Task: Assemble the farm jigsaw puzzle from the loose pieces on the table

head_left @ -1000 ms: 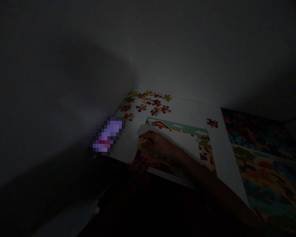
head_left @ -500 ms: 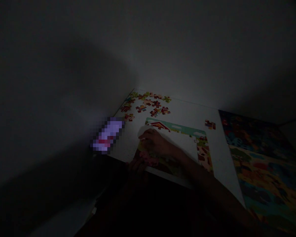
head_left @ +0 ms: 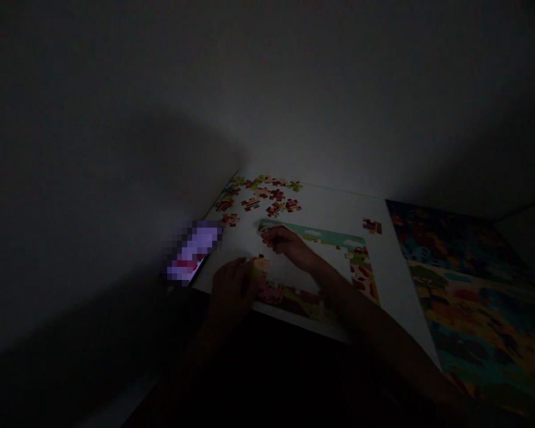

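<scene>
Fingers' grip too dark to tell, both hands on puzzle board [head_left: 361, 261], loose pieces [head_left: 261, 196] beyond

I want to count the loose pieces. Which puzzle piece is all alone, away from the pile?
The lone piece lies by itself on the white table, right of the puzzle frame. The others sit bunched in the pile at the far left corner.

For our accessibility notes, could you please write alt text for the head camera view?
In dim light, a person's left hand and right hand rest on a partly assembled jigsaw puzzle on a white table. Loose pieces lie beyond; a lit phone sits left.
</scene>
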Demonstrator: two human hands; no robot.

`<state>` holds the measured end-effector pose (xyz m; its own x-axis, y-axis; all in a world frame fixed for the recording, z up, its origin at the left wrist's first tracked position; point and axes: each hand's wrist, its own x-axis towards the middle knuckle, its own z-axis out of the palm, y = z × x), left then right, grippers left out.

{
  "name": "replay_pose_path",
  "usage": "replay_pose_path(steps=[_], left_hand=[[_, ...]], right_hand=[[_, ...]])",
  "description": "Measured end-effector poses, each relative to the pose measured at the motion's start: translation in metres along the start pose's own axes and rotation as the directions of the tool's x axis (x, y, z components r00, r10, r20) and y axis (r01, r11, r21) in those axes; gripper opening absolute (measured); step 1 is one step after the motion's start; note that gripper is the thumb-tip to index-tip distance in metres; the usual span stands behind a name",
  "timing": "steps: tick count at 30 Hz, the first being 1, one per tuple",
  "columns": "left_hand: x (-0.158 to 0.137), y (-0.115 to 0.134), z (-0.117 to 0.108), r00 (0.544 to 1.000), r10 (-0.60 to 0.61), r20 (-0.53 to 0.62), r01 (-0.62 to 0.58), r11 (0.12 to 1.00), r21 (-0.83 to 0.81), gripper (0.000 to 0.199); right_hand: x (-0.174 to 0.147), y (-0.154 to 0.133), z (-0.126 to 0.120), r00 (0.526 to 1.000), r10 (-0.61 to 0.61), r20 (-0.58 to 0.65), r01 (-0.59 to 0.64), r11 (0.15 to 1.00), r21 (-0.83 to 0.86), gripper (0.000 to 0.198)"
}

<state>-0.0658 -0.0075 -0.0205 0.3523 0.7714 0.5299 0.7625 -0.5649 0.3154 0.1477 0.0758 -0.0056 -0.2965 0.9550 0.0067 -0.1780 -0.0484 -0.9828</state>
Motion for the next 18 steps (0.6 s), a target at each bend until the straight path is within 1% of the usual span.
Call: replay_pose_path(steps=[2,4,5,7,10,12,15,18], left_hand=[[0.01,-0.002,0.004,0.999,0.03,0.045,-0.031,0.999,0.034,0.032],[0.012,-0.002,0.009,0.999,0.033,0.035,-0.035,0.998,0.061,0.033],[0.011,-0.002,0.011,0.999,0.032,0.025,-0.033,0.997,0.069,0.033],[0.008,-0.002,0.012,0.999,0.035,0.011,-0.035,0.997,0.071,0.034],[0.007,-0.001,0.011,0.999,0.042,0.001,-0.042,0.997,0.064,0.033],[0.008,-0.001,0.01,0.999,0.047,-0.003,-0.046,0.997,0.065,0.032],[0.01,-0.002,0.01,0.998,0.067,-0.012,-0.066,0.995,0.073,0.032],[0.01,-0.002,0.011,0.995,0.089,-0.04,-0.085,0.993,0.077,0.033]], right_hand=[[0.0,-0.001,0.0,0.999,0.026,-0.04,-0.025,1.0,0.018,0.049],[0.0,-0.002,0.0,0.998,0.044,-0.049,-0.044,0.999,0.011,0.048],[0.0,-0.002,0.0,0.998,0.049,-0.03,-0.049,0.999,-0.007,0.044],[0.0,-0.004,0.001,0.997,0.061,0.046,-0.059,0.997,-0.057,0.033],[-0.002,-0.009,0.004,0.979,0.106,0.174,-0.08,0.986,-0.149,0.018],[-0.003,-0.011,0.007,0.967,0.119,0.225,-0.072,0.976,-0.204,0.014],[-0.005,-0.013,0.008,0.96,0.123,0.25,-0.053,0.962,-0.269,0.015],[-0.005,-0.014,0.008,0.962,0.127,0.241,-0.057,0.958,-0.279,0.017]])
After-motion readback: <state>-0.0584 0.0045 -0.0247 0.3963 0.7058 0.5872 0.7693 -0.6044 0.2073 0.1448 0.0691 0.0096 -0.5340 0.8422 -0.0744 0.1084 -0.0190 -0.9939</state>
